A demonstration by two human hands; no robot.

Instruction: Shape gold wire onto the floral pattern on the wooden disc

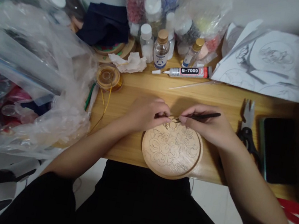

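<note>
Round wooden disc, flower outlines drawn, under both hands at its top edge

B-7000 glue tube, scissors, phone, sketch papers, plastic bags.

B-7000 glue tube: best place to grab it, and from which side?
Grip the B-7000 glue tube across its mid-body, from above. It lies flat on the table, nozzle pointing left, red end right. Bottles crowd its far side; the near side is open.
</note>
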